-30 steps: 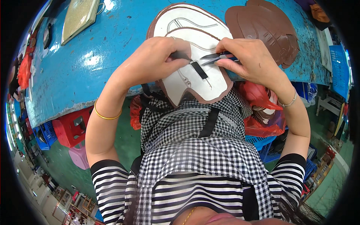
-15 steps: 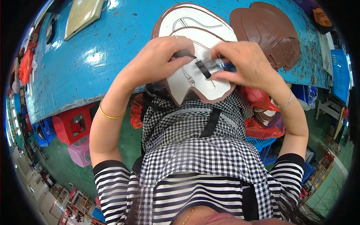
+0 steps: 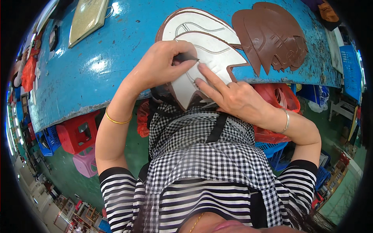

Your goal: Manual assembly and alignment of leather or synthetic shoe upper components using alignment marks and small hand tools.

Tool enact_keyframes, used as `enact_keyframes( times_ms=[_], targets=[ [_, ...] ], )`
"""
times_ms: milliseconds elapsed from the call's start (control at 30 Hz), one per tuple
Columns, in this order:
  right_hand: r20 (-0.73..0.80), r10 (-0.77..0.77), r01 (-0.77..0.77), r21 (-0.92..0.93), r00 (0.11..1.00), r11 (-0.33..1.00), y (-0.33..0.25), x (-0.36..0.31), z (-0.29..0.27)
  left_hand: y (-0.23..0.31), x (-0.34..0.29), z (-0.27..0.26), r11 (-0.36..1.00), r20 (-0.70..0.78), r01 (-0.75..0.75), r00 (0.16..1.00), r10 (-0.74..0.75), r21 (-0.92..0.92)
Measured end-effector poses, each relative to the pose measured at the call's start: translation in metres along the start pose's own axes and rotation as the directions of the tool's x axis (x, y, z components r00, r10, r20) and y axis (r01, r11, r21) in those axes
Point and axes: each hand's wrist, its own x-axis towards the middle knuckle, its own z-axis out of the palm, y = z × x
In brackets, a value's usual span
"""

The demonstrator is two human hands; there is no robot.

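Observation:
A stitched leather shoe upper (image 3: 213,42), white lining up and brown at its edges, lies over another upper (image 3: 194,19) at the table's near edge. My left hand (image 3: 165,62) is closed on a dark, thin, pointed thing (image 3: 197,59), whose tip touches or hovers just above the lining. My right hand (image 3: 241,99) rests to the right of it. Its index and middle fingers press on the white lining, while the other fingers curl underneath. A greyish, narrow thing shows below that palm, too hidden to name.
A stack of brown leather pieces (image 3: 268,35) lies on the blue table (image 3: 93,73) to the right. Far left are a pale clipboard or folder (image 3: 88,19) and a black phone-like thing (image 3: 53,38). Red stools (image 3: 79,134) and a red basket (image 3: 283,97) stand below the edge.
My right hand has drawn down and nearer, its two fingers now on the lining; the blurred silver and blue tool it held is out of sight. My left hand keeps nearly the same place.

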Motion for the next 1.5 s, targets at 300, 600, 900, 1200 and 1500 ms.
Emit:
enact_keyframes(
  times_ms=[300,600,900,1200,1500],
  targets=[
    [-0.245,0.130,-0.030,0.376,0.961,0.926,0.037,-0.014,0.004,-0.018,-0.003,-0.028,0.767,0.027,0.084,0.996,-0.087,-0.637],
    [0.085,0.974,0.023,0.996,0.211,-0.092,0.080,-0.037,-0.042,-0.012,0.009,-0.081,0.969,-0.174,-0.172,0.975,0.141,-0.177],
    [-0.183,0.930,-0.273,0.922,0.319,0.275,0.116,-0.088,-0.038,0.010,0.047,-0.042,0.974,0.315,0.098,0.949,-0.029,-0.205],
    [-0.018,0.334,-0.234,0.679,0.942,0.696,0.089,-0.002,-0.031,0.012,0.051,-0.020,0.999,0.238,0.030,0.971,-0.022,-0.029],
    [-0.100,0.043,0.011,0.486,0.994,0.874,0.100,0.028,-0.014,0.018,0.047,-0.025,0.964,0.216,-0.095,0.976,0.041,0.247]
  ],
)
